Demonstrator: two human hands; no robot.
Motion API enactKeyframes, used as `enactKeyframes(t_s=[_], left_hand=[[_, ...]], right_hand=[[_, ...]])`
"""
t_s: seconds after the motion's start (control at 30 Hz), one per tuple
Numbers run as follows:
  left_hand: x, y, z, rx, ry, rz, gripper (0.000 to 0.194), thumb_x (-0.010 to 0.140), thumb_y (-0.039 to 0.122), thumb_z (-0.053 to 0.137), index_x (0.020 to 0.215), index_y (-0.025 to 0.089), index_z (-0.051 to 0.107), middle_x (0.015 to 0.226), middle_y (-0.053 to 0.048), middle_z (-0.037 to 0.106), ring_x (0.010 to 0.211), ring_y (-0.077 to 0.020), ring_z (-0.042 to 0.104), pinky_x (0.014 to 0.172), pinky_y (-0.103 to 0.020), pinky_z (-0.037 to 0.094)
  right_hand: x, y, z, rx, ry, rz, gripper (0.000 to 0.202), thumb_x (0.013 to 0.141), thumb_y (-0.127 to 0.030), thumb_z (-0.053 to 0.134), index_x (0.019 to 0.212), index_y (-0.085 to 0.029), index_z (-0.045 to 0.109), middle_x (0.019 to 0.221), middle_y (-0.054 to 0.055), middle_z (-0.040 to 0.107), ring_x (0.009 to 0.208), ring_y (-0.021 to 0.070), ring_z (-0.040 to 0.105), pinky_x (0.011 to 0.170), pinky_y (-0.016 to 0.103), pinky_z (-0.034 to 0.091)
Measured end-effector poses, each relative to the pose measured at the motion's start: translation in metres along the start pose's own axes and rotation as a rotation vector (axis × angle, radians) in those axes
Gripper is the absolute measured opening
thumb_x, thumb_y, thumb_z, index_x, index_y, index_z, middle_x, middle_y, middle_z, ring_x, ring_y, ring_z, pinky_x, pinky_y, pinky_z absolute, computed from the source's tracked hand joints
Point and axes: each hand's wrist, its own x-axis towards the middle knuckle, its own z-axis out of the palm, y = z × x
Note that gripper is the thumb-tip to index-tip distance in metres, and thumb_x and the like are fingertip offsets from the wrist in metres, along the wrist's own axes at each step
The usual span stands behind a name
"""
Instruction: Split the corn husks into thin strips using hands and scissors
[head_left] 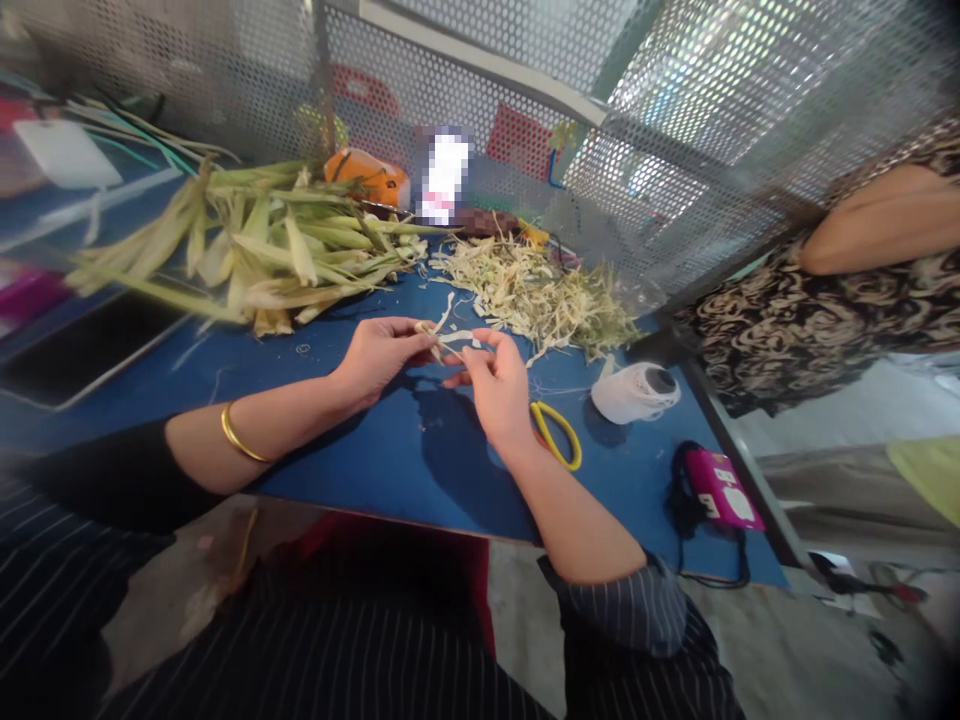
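- The left hand [379, 355] is nearly closed: thumb and forefinger pinch a pale husk strip [456, 336] at its left part, and the other fingers curl in behind.
- The right hand [499, 385] faces it, thumb and bent fingers drawn together on the same strip, the lower fingers looser.
- The strip lies between the two sets of fingertips, spanning the small gap, with a loose end sticking up beyond the left fingertips. Whether it is looped or knotted there is too small to tell.
- Both hands are just above the blue table [360, 460], near each other.
- Beyond the left hand and to its left lies a heap of long green-and-cream husks [300, 250].
- Beyond the right hand spreads a pile of narrow shredded strips [532, 280], its near edge close to the fingers.
- Just right of the right wrist lies a yellow loop [568, 432]; farther right is a white thread spool [630, 392] on its side.
- Well to the right of the right hand is a magenta box [724, 485] with a black cord.
- Past the hands, behind the heaps, are an orange object [367, 178] and a blurred-out bright screen [446, 175].
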Motion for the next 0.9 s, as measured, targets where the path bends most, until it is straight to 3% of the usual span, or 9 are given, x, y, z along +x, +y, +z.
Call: enactKeyframes(t_s=[0.1,0.23,0.33,0.43,0.6,0.7,0.8,0.9], left_hand=[[0.004,0.001,-0.002,-0.043,0.022,-0.025,0.033,0.059,0.033,0.083,0.085,0.014,0.075,0.073,-0.004,0.072,0.062,-0.0116,0.062,0.064,-0.024,0.05],[0.003,0.003,-0.001,-0.054,0.024,-0.025,0.034,0.055,0.032,0.085,0.082,0.014,0.075,0.072,-0.003,0.071,0.061,-0.0104,0.06,0.065,-0.025,0.051],[0.001,0.004,0.0,-0.029,0.001,-0.027,0.029,0.057,0.028,0.083,0.08,0.014,0.076,0.072,-0.002,0.071,0.061,-0.0103,0.06,0.066,-0.025,0.051],[-0.003,0.005,0.0,0.054,-0.075,-0.018,0.023,0.059,0.026,0.081,0.077,0.013,0.076,0.071,-0.003,0.071,0.06,-0.0109,0.06,0.065,-0.025,0.051],[-0.01,0.011,0.001,0.178,-0.351,-0.039,0.015,0.068,0.027,0.076,0.072,0.013,0.076,0.067,-0.007,0.071,0.06,-0.0142,0.063,0.065,-0.027,0.052],[-0.013,0.014,0.001,0.181,-0.473,-0.068,0.013,0.071,0.026,0.072,0.071,0.013,0.075,0.069,-0.008,0.071,0.063,-0.0158,0.065,0.067,-0.029,0.052],[-0.012,0.012,0.0,0.173,-0.519,-0.084,0.014,0.072,0.027,0.07,0.07,0.014,0.073,0.069,-0.008,0.07,0.062,-0.0151,0.064,0.066,-0.028,0.052],[-0.011,0.006,0.001,0.24,-0.491,-0.039,0.014,0.07,0.028,0.072,0.067,0.015,0.072,0.066,-0.005,0.069,0.06,-0.0131,0.062,0.064,-0.026,0.05]], right_hand=[[-0.007,-0.007,-0.005,-0.342,-0.034,-0.266,0.029,0.091,-0.028,0.049,0.119,-0.023,0.046,0.089,0.002,0.071,0.071,0.0144,0.068,0.07,0.029,0.051],[-0.008,-0.016,-0.01,-0.79,-0.121,-0.591,0.021,0.093,-0.023,0.046,0.108,-0.021,0.059,0.098,0.007,0.072,0.087,0.0197,0.066,0.079,0.035,0.045],[-0.005,-0.019,-0.013,-0.832,-0.24,-0.691,0.019,0.091,-0.018,0.048,0.104,-0.021,0.062,0.099,0.006,0.072,0.092,0.0193,0.065,0.086,0.036,0.044],[-0.002,-0.021,-0.018,-0.704,-0.243,-0.673,0.016,0.09,-0.018,0.051,0.098,-0.023,0.063,0.094,0.001,0.072,0.091,0.016,0.064,0.089,0.033,0.044],[0.004,-0.018,-0.023,-0.615,0.005,-0.563,0.013,0.091,-0.025,0.051,0.083,-0.022,0.062,0.091,0.004,0.065,0.089,0.0172,0.061,0.082,0.032,0.045],[0.007,-0.013,-0.023,-0.627,-0.052,-0.47,0.014,0.091,-0.025,0.049,0.082,-0.021,0.059,0.082,0.002,0.063,0.076,0.0151,0.059,0.071,0.027,0.043],[0.006,-0.011,-0.02,-0.705,-0.063,-0.442,0.017,0.091,-0.027,0.048,0.079,-0.02,0.059,0.074,0.001,0.06,0.067,0.013,0.054,0.064,0.025,0.038],[0.005,-0.008,-0.017,-0.71,-0.005,-0.403,0.018,0.09,-0.03,0.05,0.077,-0.02,0.059,0.063,-0.002,0.054,0.056,0.0105,0.044,0.058,0.024,0.032]])
